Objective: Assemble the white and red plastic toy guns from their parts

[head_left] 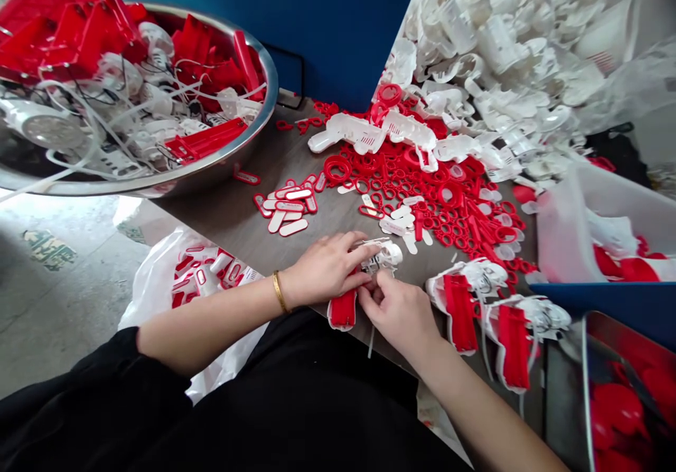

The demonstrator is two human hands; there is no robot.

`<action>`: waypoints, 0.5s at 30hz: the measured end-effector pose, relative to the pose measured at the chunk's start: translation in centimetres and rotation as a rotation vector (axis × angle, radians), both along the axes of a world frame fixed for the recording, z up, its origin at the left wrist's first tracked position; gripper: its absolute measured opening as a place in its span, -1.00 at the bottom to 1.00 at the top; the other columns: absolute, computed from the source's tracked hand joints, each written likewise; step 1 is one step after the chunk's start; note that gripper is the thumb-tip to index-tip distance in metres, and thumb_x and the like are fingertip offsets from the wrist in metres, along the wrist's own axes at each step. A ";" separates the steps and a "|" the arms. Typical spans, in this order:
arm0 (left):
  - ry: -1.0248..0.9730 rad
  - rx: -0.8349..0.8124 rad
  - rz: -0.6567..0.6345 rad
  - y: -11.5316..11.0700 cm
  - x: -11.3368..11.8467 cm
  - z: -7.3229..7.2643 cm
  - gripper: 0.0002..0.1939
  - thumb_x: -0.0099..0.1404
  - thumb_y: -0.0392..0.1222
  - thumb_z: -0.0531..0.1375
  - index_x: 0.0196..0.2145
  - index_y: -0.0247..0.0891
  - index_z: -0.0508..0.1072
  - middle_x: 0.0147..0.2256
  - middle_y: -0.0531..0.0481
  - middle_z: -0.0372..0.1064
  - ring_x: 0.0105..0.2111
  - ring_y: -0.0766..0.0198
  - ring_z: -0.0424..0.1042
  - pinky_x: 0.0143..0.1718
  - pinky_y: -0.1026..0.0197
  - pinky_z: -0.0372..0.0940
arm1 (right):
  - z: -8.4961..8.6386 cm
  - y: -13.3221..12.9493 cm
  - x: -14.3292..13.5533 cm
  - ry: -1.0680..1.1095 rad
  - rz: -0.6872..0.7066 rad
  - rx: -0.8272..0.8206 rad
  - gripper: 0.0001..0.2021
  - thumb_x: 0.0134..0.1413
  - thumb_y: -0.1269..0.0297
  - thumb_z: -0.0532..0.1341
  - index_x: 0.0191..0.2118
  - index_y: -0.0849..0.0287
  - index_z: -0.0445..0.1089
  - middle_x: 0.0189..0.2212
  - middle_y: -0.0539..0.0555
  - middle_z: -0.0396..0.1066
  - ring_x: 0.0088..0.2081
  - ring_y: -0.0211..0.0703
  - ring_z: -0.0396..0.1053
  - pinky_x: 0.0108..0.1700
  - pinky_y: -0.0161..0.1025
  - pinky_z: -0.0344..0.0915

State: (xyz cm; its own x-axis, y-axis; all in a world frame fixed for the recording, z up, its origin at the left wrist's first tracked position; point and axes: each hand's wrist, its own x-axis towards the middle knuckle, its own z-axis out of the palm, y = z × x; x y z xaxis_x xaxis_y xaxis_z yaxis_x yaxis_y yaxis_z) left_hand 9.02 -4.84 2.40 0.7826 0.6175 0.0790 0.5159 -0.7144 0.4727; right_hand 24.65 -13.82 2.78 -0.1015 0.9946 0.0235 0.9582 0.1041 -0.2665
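A half-built red-and-white plastic housing [343, 311] lies at the table's front edge, its red handle toward me and its white end pointing away. My left hand [327, 264] is closed over it, thumb and fingers gripping around the middle. Close beside it, my right hand [396, 310] has its fingertips pinched together against the housing; what they pinch is hidden. A thin white cord [370, 343] hangs below the right hand. Two similar housings with red handles [458, 310] and coiled wires lie to the right of my right hand.
A large metal bowl [211, 172] of red and white parts stands at left. Oval labelled pieces [289, 208] and red rings [370, 176] cover the table beyond my hands. White shells [491, 49] pile up behind. A translucent bin [562, 225], metal tray [586, 387] and plastic bag [153, 282] flank me.
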 end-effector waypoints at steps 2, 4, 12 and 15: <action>-0.002 -0.022 0.015 -0.1 0.2 -0.2 -0.53 0.36 -0.01 0.09 0.17 -0.16 0.19 0.17 -0.16 0.17 0.08 0.05 0.29 0.02 -0.01 0.29 | 0.2 -0.9 0.3 0.035 0.078 0.017 -0.77 0.22 0.18 0.11 -0.33 0.20 0.42 -0.56 0.01 0.42 -0.50 -0.19 0.40 -0.46 -0.28 0.15; 0.002 -0.063 0.029 0.0 0.3 0.0 -0.53 0.34 -0.05 0.13 0.16 -0.17 0.20 0.14 -0.13 0.20 0.05 0.07 0.31 0.01 0.01 0.30 | 0.7 -1.7 1.4 0.071 0.136 -0.013 -0.73 0.27 0.16 0.06 -0.16 0.18 0.44 -0.46 0.02 0.43 -0.45 -0.21 0.41 -0.42 -0.30 0.21; 0.000 -0.048 -0.160 3.1 0.4 0.7 -0.55 0.34 -0.03 0.13 0.14 -0.16 0.26 0.12 -0.08 0.26 0.10 0.08 0.24 0.10 0.00 0.18 | -0.4 -0.3 6.7 -0.256 -0.148 0.084 -0.31 0.16 -0.10 0.06 0.30 0.22 0.07 0.34 0.34 -0.12 0.34 0.39 -0.25 0.18 0.43 -0.13; 0.033 -0.004 -0.256 4.9 0.1 0.9 -0.52 0.33 -0.04 0.15 0.17 -0.13 0.24 0.17 -0.04 0.23 0.17 0.04 0.14 0.16 -0.06 0.11 | -0.6 -0.1 5.2 -0.143 -0.181 0.106 -0.26 0.22 -0.05 0.00 0.37 0.26 -0.19 0.37 0.39 -0.29 0.36 0.38 -0.39 0.19 0.42 -0.09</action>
State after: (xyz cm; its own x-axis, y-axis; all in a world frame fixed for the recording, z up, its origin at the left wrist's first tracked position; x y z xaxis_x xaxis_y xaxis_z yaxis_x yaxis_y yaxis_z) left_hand 9.08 0.10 3.30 0.9154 0.3995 0.0491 0.3340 -0.8219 0.4614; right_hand 29.82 -13.90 2.20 0.0683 0.9896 0.1268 0.9909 -0.0526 -0.1235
